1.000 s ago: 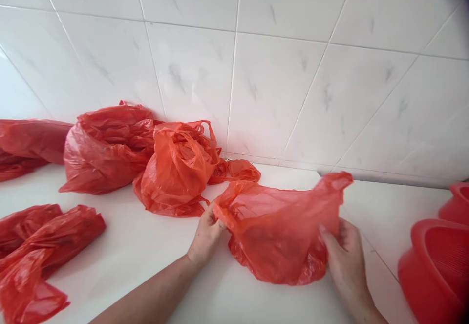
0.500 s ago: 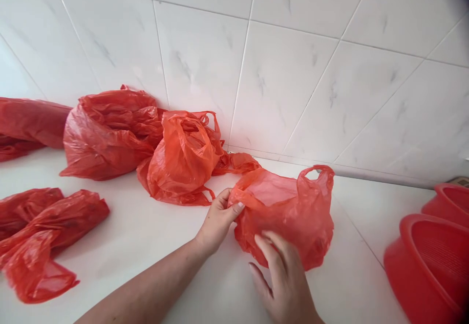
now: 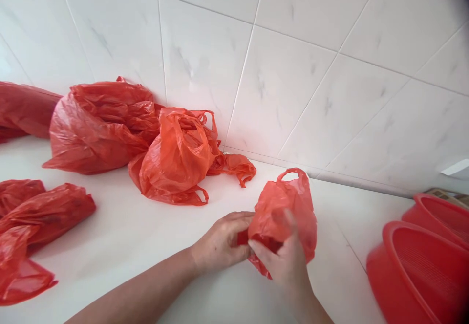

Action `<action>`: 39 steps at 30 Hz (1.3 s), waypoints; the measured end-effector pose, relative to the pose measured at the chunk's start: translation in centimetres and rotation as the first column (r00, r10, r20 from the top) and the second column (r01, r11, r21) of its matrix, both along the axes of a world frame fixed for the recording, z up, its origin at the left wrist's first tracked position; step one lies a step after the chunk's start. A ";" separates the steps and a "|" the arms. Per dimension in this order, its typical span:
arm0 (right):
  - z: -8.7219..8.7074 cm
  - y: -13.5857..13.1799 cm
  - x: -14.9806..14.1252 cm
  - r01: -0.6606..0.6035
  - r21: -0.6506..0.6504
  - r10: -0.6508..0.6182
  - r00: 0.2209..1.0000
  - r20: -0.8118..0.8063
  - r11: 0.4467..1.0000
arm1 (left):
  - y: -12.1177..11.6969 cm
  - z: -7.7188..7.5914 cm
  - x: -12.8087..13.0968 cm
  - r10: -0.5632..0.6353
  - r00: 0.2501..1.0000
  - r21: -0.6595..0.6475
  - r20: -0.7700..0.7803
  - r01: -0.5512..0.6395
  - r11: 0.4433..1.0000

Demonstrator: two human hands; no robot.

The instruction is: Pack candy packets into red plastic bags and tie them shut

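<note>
Over the white counter (image 3: 157, 231), the left hand (image 3: 222, 241) is pinching a red bag (image 3: 276, 199) looking half-gathered, handle (image 3: 302, 178) loose, right hand (image 3: 291, 263) resting, fingers spread.

This is looking like a kitchen or a similar domestic work corner — glossy white wall tiles (image 3: 293, 79) with grey marbling are rising behind, their pale joints showing, and a smooth white surface (image 3: 124, 226) is running right up to them. At the right edge, two red plastic basins (image 3: 432, 270) are standing close together, the nearer one showing a fine strainer-like pattern inside. Red carrier bags (image 3: 179, 153) are lying about — some are resting near the tiles. Whether this is forming part of a home or a shop is staying unclear.
</note>
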State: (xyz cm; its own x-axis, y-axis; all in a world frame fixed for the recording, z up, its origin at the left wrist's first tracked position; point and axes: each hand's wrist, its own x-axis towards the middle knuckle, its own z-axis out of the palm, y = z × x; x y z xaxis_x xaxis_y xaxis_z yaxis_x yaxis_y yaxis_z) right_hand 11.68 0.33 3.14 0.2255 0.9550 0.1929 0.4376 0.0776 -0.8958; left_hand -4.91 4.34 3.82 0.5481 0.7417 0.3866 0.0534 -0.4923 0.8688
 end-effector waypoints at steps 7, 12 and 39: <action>1.4 0.9 1.3 0.116 -0.037 -0.121 0.969 -0.215 0.993 | 0.5 -2.2 -0.3 0.279 0.934 -0.097 -0.225 -0.306 0.947; 1.1 0.5 1.4 0.069 -0.049 -0.078 0.973 -0.218 0.996 | 0.2 -1.6 -0.1 0.253 0.928 -0.171 -0.274 -0.306 0.937; 4.9 6.0 7.3 0.229 0.234 -0.246 0.968 0.046 0.945 | -1.0 -0.5 1.2 0.430 0.896 0.738 0.110 -0.363 0.569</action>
State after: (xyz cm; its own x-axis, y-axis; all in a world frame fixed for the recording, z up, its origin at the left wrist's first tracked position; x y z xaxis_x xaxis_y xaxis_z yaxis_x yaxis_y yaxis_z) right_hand 19.03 6.31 8.05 0.4175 0.8052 0.4212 0.5322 0.1590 -0.8315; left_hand -3.72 3.32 3.36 0.3201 0.3868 0.8648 0.4482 -0.8661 0.2215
